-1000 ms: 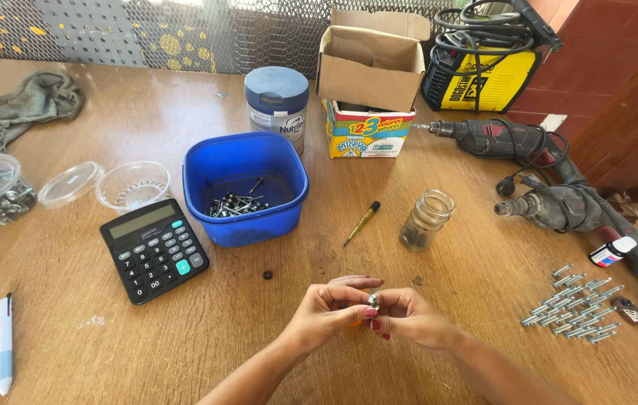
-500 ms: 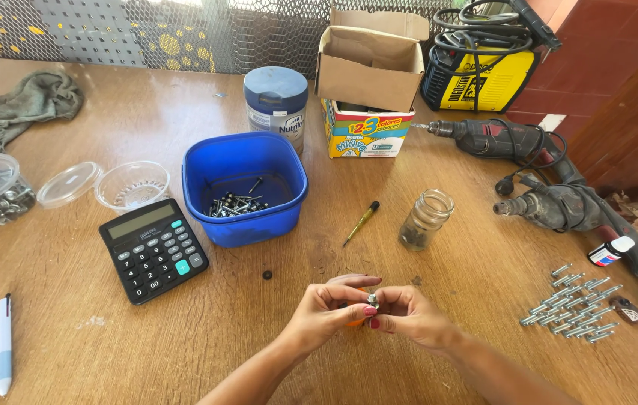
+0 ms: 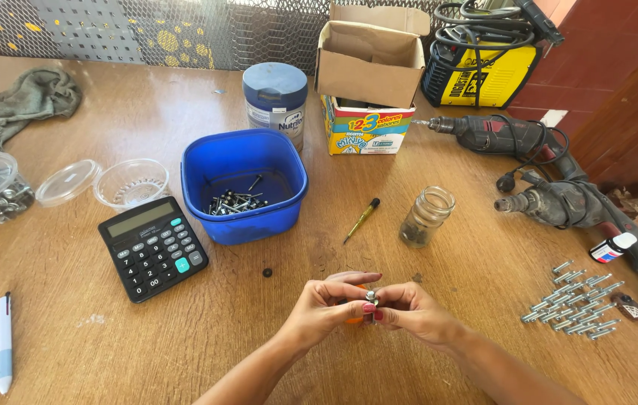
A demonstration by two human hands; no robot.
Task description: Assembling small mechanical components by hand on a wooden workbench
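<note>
Low over the near edge of the wooden table [image 3: 184,352], the left hand [image 3: 324,309] and right hand [image 3: 411,311] meet fingertip to fingertip, the fingers of both pinched narrowly around a small metal bolt [image 3: 371,298] held upright between them, with something orange just visible behind; what it is cannot be told. Just beyond the hands a small black washer [image 3: 266,272] lies on the table. To the right sits a cluster of loose silver bolts [image 3: 576,301]; to the left, a black calculator [image 3: 153,247] and, nearer the edge, a white pen [image 3: 4,341]. Farther back stand a blue plastic tub [image 3: 245,184] holding dark screws, a small screwdriver [image 3: 362,220] and a glass jar [image 3: 425,217]. Beyond those are an open cardboard box [image 3: 370,52] and two power drills [image 3: 544,169].
</note>
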